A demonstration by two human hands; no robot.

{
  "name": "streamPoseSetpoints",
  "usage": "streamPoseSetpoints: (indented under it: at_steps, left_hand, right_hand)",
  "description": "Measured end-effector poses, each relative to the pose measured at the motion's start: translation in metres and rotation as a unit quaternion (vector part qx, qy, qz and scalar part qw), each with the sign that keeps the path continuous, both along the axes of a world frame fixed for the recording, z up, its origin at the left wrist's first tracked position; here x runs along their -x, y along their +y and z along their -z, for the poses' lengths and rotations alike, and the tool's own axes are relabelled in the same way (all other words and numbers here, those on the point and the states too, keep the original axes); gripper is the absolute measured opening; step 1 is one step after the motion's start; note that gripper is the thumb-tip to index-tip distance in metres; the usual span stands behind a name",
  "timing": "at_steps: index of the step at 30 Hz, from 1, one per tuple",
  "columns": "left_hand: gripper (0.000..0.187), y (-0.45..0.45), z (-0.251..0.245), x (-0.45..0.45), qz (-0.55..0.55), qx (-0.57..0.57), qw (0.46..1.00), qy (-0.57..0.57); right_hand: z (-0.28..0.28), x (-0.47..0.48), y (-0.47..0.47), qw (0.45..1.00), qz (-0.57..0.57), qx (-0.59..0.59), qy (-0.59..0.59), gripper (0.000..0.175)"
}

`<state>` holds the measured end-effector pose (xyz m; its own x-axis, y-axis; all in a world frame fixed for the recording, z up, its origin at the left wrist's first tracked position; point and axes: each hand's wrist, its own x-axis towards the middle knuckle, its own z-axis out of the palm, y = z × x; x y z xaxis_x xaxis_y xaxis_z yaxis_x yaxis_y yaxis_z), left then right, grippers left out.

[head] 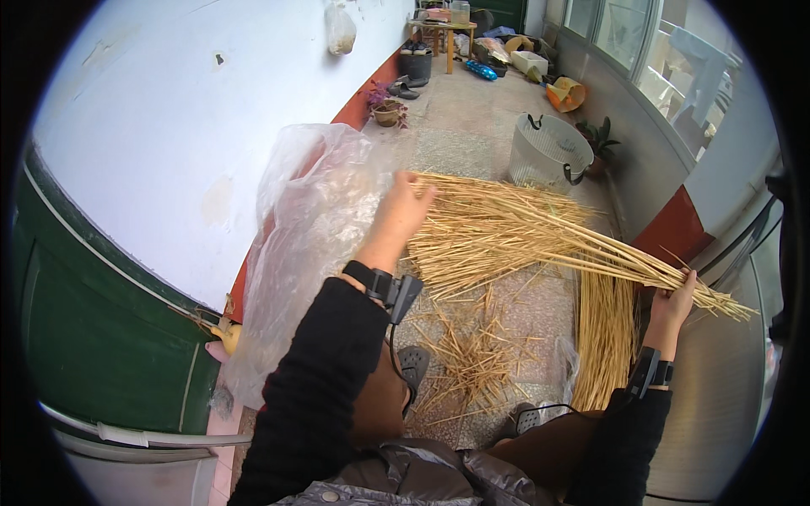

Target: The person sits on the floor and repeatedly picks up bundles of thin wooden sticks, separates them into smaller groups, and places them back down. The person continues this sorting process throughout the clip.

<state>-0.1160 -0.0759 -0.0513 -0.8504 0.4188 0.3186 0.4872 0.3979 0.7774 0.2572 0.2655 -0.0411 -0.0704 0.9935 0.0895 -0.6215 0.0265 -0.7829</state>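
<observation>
My right hand [674, 300] is closed around a thin bundle of straw stalks [607, 246], which slants up and left over a larger pile. My left hand [408, 199] is at the left end of the large straw pile [468, 234], fingers bent near the stalk ends; whether it grips any stalk cannot be told. Another sheaf of long straw [604, 335] lies lengthwise on the floor at the right, below the held bundle. Short broken straw pieces [481, 354] are scattered on the floor between my feet.
Crumpled clear plastic sheeting [297, 253] lies along the left wall. Beyond the pile stand a clear plastic basket [547, 152] with dark handles and a potted purple plant [387, 115]. Farther back are a small wooden table [443, 26], an orange container [565, 95] and shoes [405, 88].
</observation>
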Motion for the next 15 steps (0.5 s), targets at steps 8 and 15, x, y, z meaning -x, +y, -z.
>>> streamPoseSetpoints:
  at_steps: [8,15]
  left_hand:
    - [0.034,-0.006,-0.041,-0.058,0.413,-0.08,0.907,0.007]
    - [0.027,-0.008,-0.06,-0.089,0.242,0.151,0.955,0.081]
  right_hand:
    - [-0.001,-0.025,-0.006,0.998,0.041,0.004,0.044,0.025]
    - [0.005,-0.041,-0.006,0.995,0.07,0.032,0.062,0.025]
